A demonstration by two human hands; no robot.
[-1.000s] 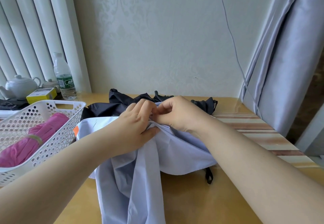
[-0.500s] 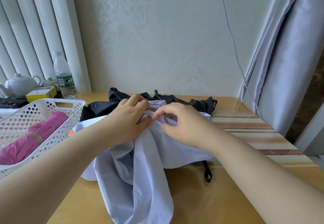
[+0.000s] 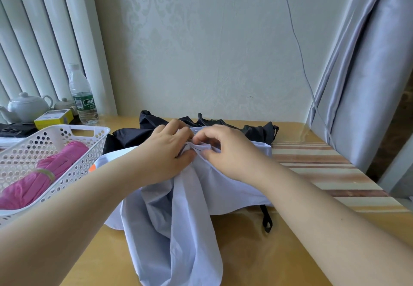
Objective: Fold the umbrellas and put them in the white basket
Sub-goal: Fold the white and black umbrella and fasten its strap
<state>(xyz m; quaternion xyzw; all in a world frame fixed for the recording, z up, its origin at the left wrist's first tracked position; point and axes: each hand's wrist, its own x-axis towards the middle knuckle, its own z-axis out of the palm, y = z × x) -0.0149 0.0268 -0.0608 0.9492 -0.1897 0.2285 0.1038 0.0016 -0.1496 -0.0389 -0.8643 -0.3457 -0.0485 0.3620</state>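
A pale lavender umbrella (image 3: 178,229) lies loose across the middle of the wooden table, its cloth hanging toward me. My left hand (image 3: 165,153) grips a bunch of its gathered folds near the far end. My right hand (image 3: 228,149) pinches the cloth just beside it, fingertips almost meeting my left. Behind them lies a black umbrella (image 3: 131,133), unfolded and crumpled; its strap (image 3: 267,219) shows at the right. The white perforated basket (image 3: 89,151) stands at the left with a rolled pink umbrella (image 3: 44,178) inside.
At the back left stand a water bottle (image 3: 81,95), a white teapot (image 3: 26,106) and a yellow box (image 3: 53,118). A striped mat (image 3: 324,169) covers the table's right side. A grey curtain (image 3: 368,73) and a cable (image 3: 299,48) hang at the right.
Both hands have shifted slightly along the lavender cloth, gathering more folds. My right hand moved from over the bunch to pinching beside my left. The cloth's hanging part has bunched narrower.
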